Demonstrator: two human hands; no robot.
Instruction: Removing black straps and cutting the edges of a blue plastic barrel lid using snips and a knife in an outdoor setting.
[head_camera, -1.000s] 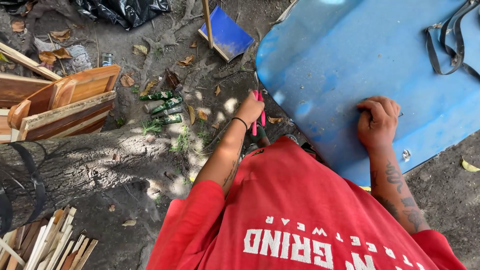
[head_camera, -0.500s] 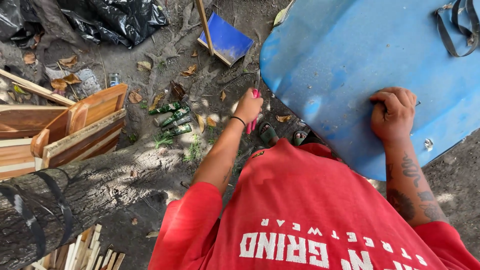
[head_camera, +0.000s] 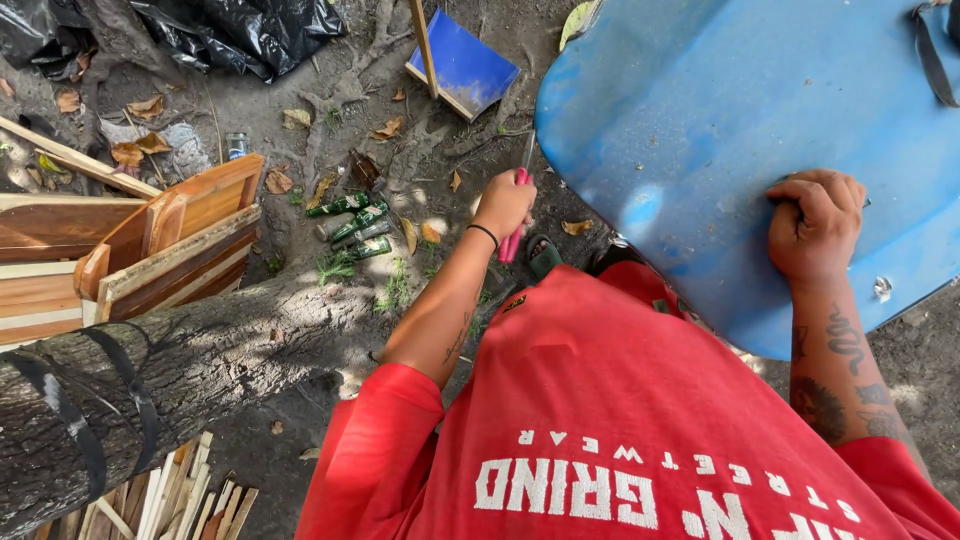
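My left hand (head_camera: 505, 205) is closed around a pink-handled tool (head_camera: 512, 243) whose thin metal blade (head_camera: 527, 152) points up along the left edge of a big blue curved sheet (head_camera: 690, 110). The fingers of my right hand (head_camera: 815, 225) are curled and press down on top of the blue sheet near its lower right part. A black band circles my left wrist. My red shirt fills the bottom of the view.
A tree trunk (head_camera: 200, 360) with black straps lies at the lower left. Wooden frames (head_camera: 150, 250) sit at the left, and green glass bottles (head_camera: 350, 225) lie on the dirt. There is a blue board (head_camera: 465, 65) and a black plastic bag (head_camera: 240, 30) at the top, and wooden sticks (head_camera: 180, 500) at the bottom.
The view has shifted, so the ground and the blue sheet sit lower and further right. My left hand keeps the pink tool at the sheet's edge. My right hand stays pressed on it.
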